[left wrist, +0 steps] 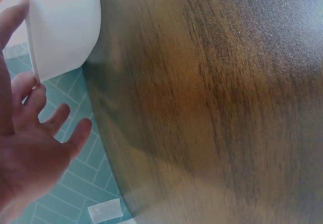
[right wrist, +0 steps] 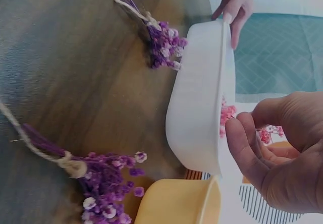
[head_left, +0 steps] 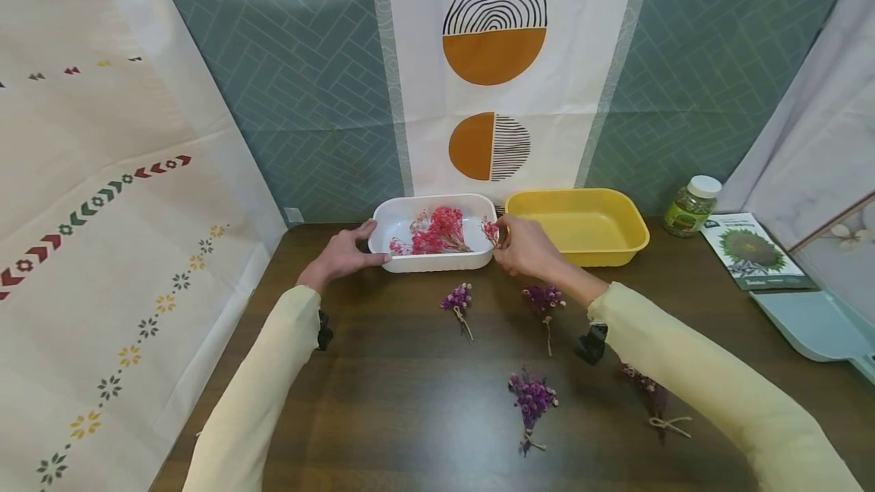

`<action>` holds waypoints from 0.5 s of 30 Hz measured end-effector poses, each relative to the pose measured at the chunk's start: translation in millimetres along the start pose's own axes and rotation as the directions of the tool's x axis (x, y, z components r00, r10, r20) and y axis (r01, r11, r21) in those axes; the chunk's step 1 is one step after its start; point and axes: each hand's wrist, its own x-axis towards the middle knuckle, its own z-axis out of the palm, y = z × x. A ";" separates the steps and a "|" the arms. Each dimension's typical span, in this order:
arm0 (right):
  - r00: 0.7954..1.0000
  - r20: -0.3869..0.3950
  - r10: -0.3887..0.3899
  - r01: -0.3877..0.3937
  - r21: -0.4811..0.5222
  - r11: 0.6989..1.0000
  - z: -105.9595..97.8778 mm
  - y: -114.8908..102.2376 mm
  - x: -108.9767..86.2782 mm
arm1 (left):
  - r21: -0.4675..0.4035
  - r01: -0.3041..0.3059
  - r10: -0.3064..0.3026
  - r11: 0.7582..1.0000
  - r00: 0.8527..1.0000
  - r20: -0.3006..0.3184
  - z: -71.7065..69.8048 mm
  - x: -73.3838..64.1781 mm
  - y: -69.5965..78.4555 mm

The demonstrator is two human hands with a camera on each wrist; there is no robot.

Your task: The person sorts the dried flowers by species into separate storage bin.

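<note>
A white plastic tub [head_left: 437, 263] stands at the back of the table with several pink dried flower sprigs [head_left: 437, 232] lying inside. My left hand [head_left: 347, 250] holds the tub's left end, thumb on the front rim and fingers round the end; its outer fingers spread free in the left wrist view. Over the tub's right end, my right hand [head_left: 525, 247] pinches a small pink dried flower sprig [head_left: 489, 231] between thumb and fingertips. The sprig's blossoms [right wrist: 270, 133] show partly behind the fingers in the right wrist view.
A yellow tub [head_left: 574, 222] stands right of the white one. Several tied purple dried flower bunches [head_left: 533, 399] lie in front. At right are a lidded jar [head_left: 690, 207], a sunflower seed packet [head_left: 752, 253] and a light blue dustpan [head_left: 813, 321]. Fabric hangs behind.
</note>
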 end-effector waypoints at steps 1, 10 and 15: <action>1.000 0.000 0.007 -0.007 -0.006 1.000 0.9 -0.1 4.1 | 0.001 0.000 0.000 1.000 1.000 0.000 0.1 0.2 0.0; 0.997 -0.004 0.079 -0.079 -0.018 0.997 6.2 2.0 36.3 | 0.009 -0.001 0.001 1.000 1.000 0.002 0.4 -0.3 1.5; 0.995 -0.008 0.104 -0.104 -0.025 0.994 8.8 0.8 50.9 | 0.009 0.000 0.000 1.000 1.000 -0.008 0.1 -1.0 3.0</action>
